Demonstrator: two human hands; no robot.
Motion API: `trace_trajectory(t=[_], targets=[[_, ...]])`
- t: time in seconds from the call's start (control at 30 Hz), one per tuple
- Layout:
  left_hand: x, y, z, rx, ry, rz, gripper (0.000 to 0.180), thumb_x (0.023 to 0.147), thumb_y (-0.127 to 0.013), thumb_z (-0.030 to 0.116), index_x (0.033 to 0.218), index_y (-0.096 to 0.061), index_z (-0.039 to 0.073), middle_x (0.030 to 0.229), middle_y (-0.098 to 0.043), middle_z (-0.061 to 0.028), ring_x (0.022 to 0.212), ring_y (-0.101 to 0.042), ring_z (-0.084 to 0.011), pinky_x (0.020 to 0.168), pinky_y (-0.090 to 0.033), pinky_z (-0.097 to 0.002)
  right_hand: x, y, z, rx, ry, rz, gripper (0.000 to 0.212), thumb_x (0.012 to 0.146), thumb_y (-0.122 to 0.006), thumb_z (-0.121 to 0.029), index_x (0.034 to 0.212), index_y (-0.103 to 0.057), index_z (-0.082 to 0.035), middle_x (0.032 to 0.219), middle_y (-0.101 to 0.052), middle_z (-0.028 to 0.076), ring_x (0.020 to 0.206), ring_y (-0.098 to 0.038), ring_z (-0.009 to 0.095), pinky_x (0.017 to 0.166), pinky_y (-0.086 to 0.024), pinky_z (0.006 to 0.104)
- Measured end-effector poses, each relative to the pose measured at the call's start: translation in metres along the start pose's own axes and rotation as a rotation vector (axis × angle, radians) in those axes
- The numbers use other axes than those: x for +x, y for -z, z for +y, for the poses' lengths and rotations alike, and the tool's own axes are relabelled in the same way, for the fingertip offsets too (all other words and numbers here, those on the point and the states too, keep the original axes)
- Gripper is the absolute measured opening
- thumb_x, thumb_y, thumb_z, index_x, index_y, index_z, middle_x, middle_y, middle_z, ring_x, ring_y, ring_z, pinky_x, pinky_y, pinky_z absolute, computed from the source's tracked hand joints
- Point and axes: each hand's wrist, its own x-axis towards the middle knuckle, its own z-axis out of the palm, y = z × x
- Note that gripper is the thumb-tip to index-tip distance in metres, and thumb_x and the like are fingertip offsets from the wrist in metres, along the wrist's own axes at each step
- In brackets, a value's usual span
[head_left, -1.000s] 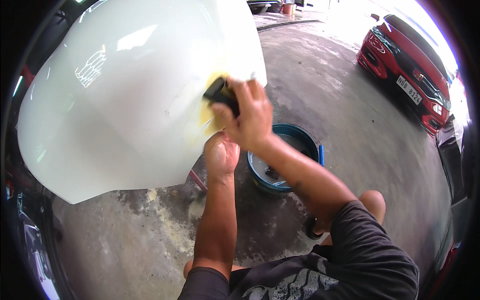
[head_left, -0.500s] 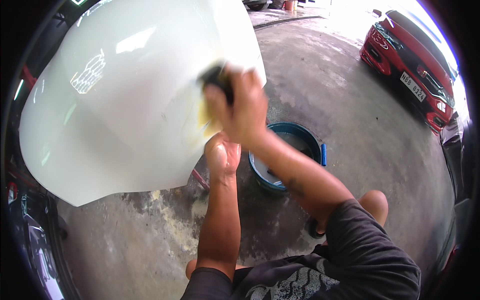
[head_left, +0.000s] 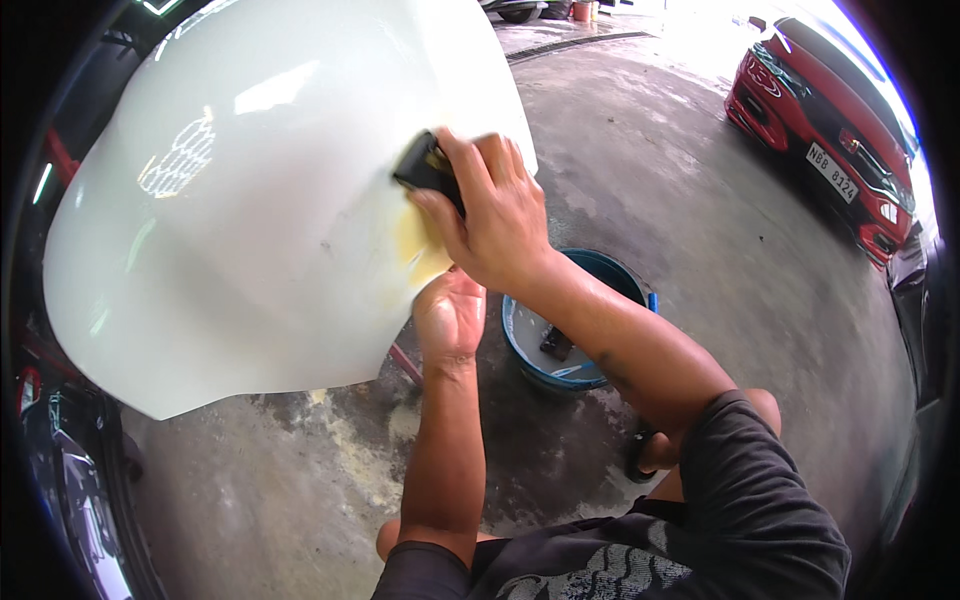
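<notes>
A large white car hood (head_left: 250, 250) fills the upper left, with a yellowish patch (head_left: 418, 245) near its right edge. My right hand (head_left: 500, 205) grips a black sanding block (head_left: 425, 168), held against the hood just above that patch. Below it, my left hand (head_left: 448, 310) is at the lower right edge of the hood, palm turned up and wet-looking. Its fingers pass behind the panel edge and are hidden.
A blue bucket (head_left: 515, 350) of cloudy water stands on the concrete floor right of my left hand, with a dark block (head_left: 556, 343) inside. A red stand leg (head_left: 405, 365) shows under the hood. A red car (head_left: 820, 140) is parked far right, a dark car (head_left: 85, 500) at lower left.
My right hand and the sanding block, blurred before, are now sharper and slightly lower and to the right. The left hand keeps its place at the hood edge. The view has shifted slightly.
</notes>
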Motion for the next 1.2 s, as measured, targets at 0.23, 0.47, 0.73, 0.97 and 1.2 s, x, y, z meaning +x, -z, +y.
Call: trace_trajectory(t=[0.23,0.47,0.73,0.97,1.2], targets=[[0.003,0.010,0.001,0.056,-0.008,-0.020,0.077,0.092,-0.059,-0.010,0.165,-0.050,0.012,0.163,-0.058,-0.0060,0.152,-0.055,-0.0252,0.130,-0.040,-0.0469,-0.027,0.009,0.024,0.002,-0.003,-0.074,0.063,0.098,-0.081,-0.032,0.148,-0.060,-0.001,0.122,-0.063,0.021,0.108,-0.065,0.042,0.086,-0.055,0.0532],[0.001,0.001,0.000,-0.092,0.045,0.028,0.082,0.086,-0.062,-0.013,0.164,-0.051,0.010,0.167,-0.055,-0.0083,0.159,-0.045,-0.0251,0.132,-0.034,-0.0572,-0.048,0.014,0.047,0.008,-0.047,-0.137,0.062,0.097,-0.083,-0.035,0.143,-0.062,0.000,0.116,-0.063,0.023,0.104,-0.067,0.042,0.085,-0.055,0.0526],[0.001,0.013,-0.005,-0.094,0.036,0.094,0.081,0.088,-0.065,-0.006,0.165,-0.050,0.016,0.169,-0.053,-0.0045,0.156,-0.045,-0.0251,0.127,-0.033,-0.0573,-0.040,0.009,0.042,0.060,-0.127,-0.086,0.058,0.098,-0.082,-0.031,0.144,-0.062,-0.001,0.113,-0.065,0.022,0.098,-0.068,0.041,0.083,-0.056,0.0507],[-0.006,-0.012,0.002,-0.017,-0.040,0.063,0.077,0.088,-0.062,-0.008,0.161,-0.054,0.016,0.165,-0.056,-0.0047,0.157,-0.045,-0.0223,0.131,-0.032,-0.0592,0.005,0.007,0.022,0.149,-0.194,-0.053,0.053,0.098,-0.083,-0.031,0.136,-0.061,-0.001,0.117,-0.062,0.023,0.107,-0.065,0.044,0.092,-0.054,0.0502],[-0.007,-0.009,-0.013,0.080,-0.025,0.176,0.073,0.090,-0.052,-0.012,0.160,-0.051,0.009,0.159,-0.060,-0.0115,0.148,-0.056,-0.0284,0.128,-0.042,-0.0517,-0.108,0.100,0.161,0.006,-0.403,-0.650,0.056,0.099,-0.079,-0.039,0.140,-0.062,-0.005,0.125,-0.065,0.021,0.117,-0.067,0.043,0.101,-0.055,0.0522]])
